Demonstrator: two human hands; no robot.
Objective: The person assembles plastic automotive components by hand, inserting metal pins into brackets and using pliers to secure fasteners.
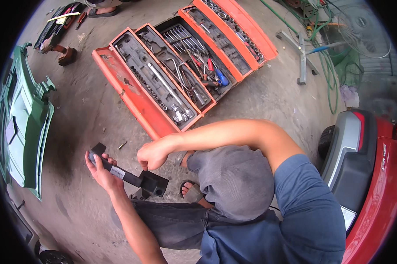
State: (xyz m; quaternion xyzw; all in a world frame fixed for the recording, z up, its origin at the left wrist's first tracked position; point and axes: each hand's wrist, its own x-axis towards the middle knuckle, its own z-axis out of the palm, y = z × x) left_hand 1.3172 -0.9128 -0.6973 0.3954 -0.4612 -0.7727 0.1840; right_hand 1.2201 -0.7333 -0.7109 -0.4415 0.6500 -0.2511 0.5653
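My left hand [102, 172] is wrapped around a long black part [131, 177] with a white label on its stem. A short block stands at the hand's end of the part, and its other end widens into a squarish black box [153, 183]. My right hand [156, 152] hovers just above that box, apart from it, fingers curled and thumb and forefinger together pointing down. Whatever it may pinch is too small to make out. Behind the right wrist, my sandal strap [180, 158] partly shows.
An open orange toolbox [148, 115] with sockets, wrenches and pliers lies ahead. A small metal bit [122, 144] rests on the concrete floor. At left are a green panel [29, 132] and a drill [62, 53]; at right, a metal stand [302, 57], green hose [331, 83] and red car [378, 189].
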